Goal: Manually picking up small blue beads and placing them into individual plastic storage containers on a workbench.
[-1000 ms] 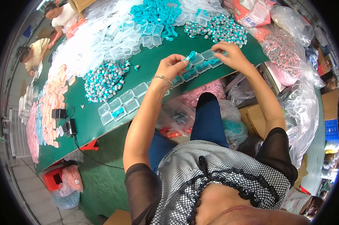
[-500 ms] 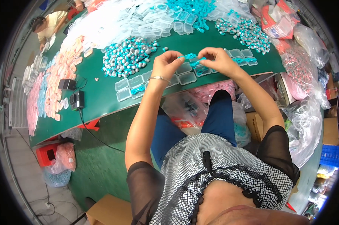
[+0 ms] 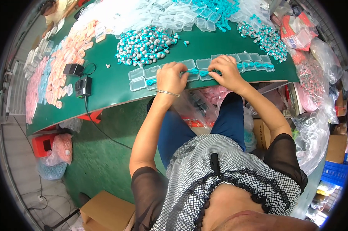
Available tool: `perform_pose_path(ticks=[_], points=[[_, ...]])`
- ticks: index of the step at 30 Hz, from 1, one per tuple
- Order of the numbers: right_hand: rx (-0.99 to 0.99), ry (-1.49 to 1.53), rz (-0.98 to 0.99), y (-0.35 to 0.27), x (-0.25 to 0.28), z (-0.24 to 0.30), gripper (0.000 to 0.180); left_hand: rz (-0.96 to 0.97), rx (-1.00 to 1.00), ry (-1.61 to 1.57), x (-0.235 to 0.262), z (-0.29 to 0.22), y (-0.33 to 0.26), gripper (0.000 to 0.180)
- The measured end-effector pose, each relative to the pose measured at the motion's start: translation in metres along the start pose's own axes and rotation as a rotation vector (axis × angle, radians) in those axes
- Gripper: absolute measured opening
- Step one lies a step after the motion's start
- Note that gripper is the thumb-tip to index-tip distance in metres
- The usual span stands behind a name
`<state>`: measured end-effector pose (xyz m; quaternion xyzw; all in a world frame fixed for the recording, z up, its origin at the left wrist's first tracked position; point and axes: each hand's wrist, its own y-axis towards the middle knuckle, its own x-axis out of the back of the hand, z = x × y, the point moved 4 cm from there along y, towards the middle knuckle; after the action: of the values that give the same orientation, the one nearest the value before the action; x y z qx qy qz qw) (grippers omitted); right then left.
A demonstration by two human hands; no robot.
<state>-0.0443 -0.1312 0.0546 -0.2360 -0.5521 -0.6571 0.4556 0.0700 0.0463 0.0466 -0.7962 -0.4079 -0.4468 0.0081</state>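
Observation:
A row of opened clear plastic cases lies along the table's near edge, several with turquoise looped pieces inside. My left hand is over the row's middle. Its thumb and fingers are closed at the end of a turquoise looped piece resting in a case. To its right, my right hand bends over the adjoining cases, its thumb and finger pinched on another turquoise looped piece. The fingers partly hide both pieces. Beyond the hands sits a heap of small grey-and-turquoise plugs.
Clear cases and turquoise pieces pile up at the back. More plugs lie at right, beside plastic bags. Peach cases and a black device with a cable are at left. A person sits far left.
Both hands have come down from above the cases to the row, bringing the turquoise pieces into the cases. The whole view has shifted slightly.

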Motion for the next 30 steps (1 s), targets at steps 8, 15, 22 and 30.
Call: perform_pose_path(ticks=[8,15,22,30], points=[[0.041,-0.038,0.038,0.004,0.001,0.001,0.012,-0.053,-0.048,0.176,0.003,-0.006,-0.002,0.012],[0.042,-0.029,0.071,0.012,0.000,0.007,0.012,0.041,-0.009,0.342,0.002,-0.011,0.001,0.013],[0.058,-0.061,0.073,0.013,0.002,0.002,0.015,-0.024,-0.068,0.352,-0.005,-0.016,0.003,0.011],[-0.125,0.030,0.068,0.049,0.009,-0.047,0.016,-0.175,-0.095,0.097,0.024,-0.001,-0.002,0.021]])
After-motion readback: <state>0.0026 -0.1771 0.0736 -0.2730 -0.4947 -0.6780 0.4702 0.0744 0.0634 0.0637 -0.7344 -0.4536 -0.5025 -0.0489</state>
